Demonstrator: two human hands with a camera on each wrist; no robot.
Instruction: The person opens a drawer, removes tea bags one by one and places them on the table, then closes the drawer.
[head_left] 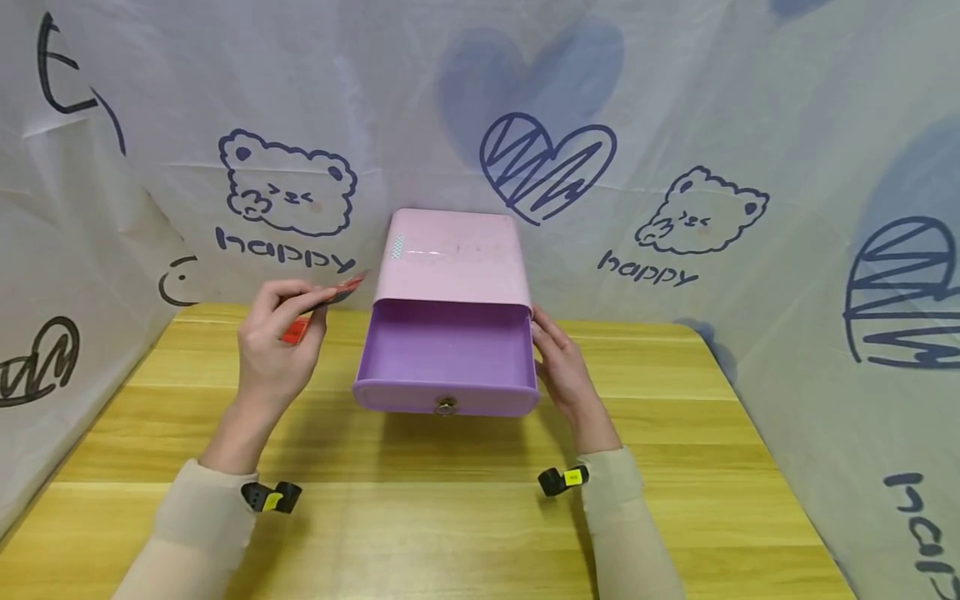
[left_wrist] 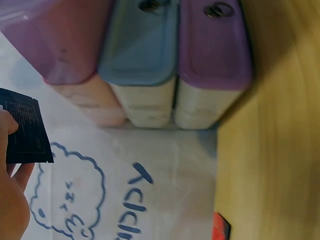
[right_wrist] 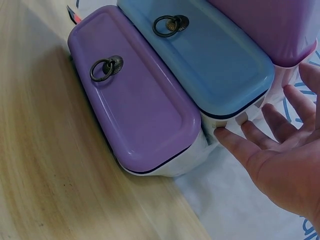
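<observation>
A small flat packet [head_left: 342, 290], dark with red on one face, is pinched between the thumb and fingers of my left hand [head_left: 276, 342], left of the drawer cabinet. The packet's black printed side [left_wrist: 30, 130] faces the left wrist view. The pink-topped cabinet [head_left: 453, 258] has its top purple drawer [head_left: 450, 346] pulled out, and no contents show inside. My right hand [head_left: 562, 362] steadies the cabinet's right side with extended fingers. In the right wrist view, fingertips touch the side near the blue drawer [right_wrist: 210, 60]; below it, a lower purple drawer [right_wrist: 135, 95] is closed.
A red item [head_left: 296, 331] with a dark edge lies on the wooden table [head_left: 420, 517], partly behind my left hand. White cloth [head_left: 675, 100] printed with hearts and bears hangs behind the cabinet and along both sides.
</observation>
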